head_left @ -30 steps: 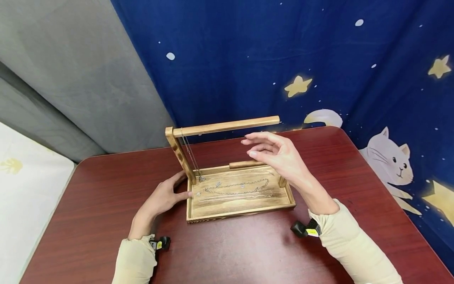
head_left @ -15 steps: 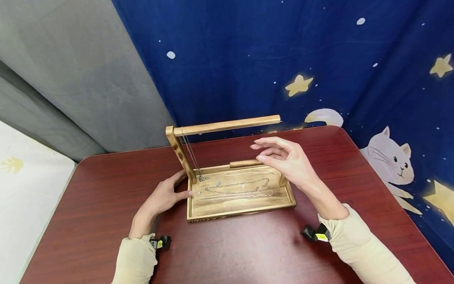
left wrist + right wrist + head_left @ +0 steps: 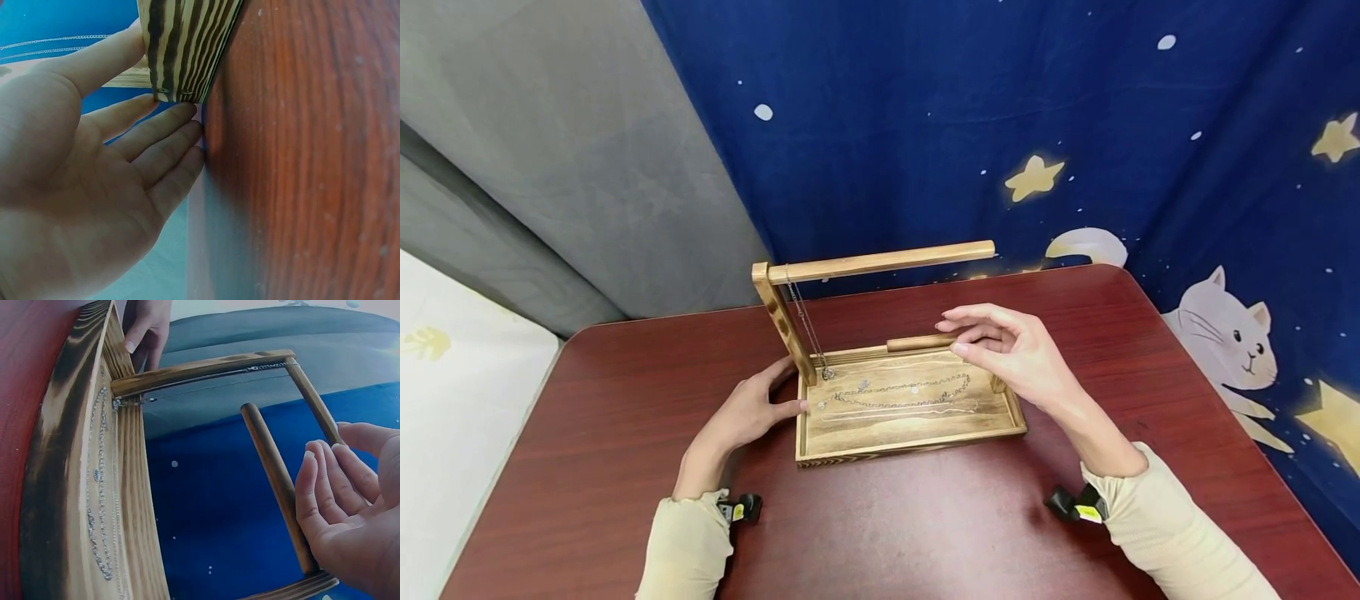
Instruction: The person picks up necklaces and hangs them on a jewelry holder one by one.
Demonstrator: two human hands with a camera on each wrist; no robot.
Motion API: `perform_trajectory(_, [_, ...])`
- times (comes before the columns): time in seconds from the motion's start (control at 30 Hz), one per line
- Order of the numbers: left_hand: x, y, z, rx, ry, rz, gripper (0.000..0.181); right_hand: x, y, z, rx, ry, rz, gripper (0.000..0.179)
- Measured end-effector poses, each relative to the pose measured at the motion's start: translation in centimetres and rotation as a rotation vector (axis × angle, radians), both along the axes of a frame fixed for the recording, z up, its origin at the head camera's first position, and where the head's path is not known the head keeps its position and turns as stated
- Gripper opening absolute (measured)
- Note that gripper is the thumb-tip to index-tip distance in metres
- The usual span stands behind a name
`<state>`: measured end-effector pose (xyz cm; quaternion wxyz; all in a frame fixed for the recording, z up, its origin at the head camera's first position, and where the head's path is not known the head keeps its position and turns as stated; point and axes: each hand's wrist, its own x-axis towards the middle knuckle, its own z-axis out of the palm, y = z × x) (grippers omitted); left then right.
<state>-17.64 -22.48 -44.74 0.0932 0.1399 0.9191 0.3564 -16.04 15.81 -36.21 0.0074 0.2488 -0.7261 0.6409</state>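
Note:
A wooden jewelry stand (image 3: 868, 429) has a tray base and a left post bearing an upper bar (image 3: 887, 262). One necklace (image 3: 828, 374) hangs from the bar's left end, pendant low by the post. Several necklaces (image 3: 956, 390) lie in the tray. My left hand (image 3: 741, 412) rests at the tray's left end, thumb on the rim; in the left wrist view its other fingers are nearly straight, touching the wood's outer end. My right hand (image 3: 1018, 358) hovers over the tray's right back corner, fingers loosely bent. Nothing shows between them in the right wrist view (image 3: 350, 500).
A shorter wooden rod (image 3: 921, 342) runs along the tray's back, its right part behind my right hand. The stand sits on a reddish-brown table (image 3: 880, 533). Behind hang a grey curtain (image 3: 587, 150) and a blue one (image 3: 925, 125) with stars and a cat.
My right hand has drawn back from below the upper bar, moving right and lower toward the tray corner. The left hand, the stand and the necklaces look unmoved.

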Motion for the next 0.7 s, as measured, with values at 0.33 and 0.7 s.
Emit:
perform_trajectory(0.33, [0.1, -0.1, 0.1, -0.021, -0.008, 0.004, 0.081, 0.5, 0.3, -1.7, 0.049, -0.013, 0.039, 0.028])
perform_trajectory(0.7, [0.1, 0.0, 0.2, -0.02, -0.002, 0.008, 0.081, 0.8, 1.1, -3.6, 0.122, -0.054, 0.045, 0.025])
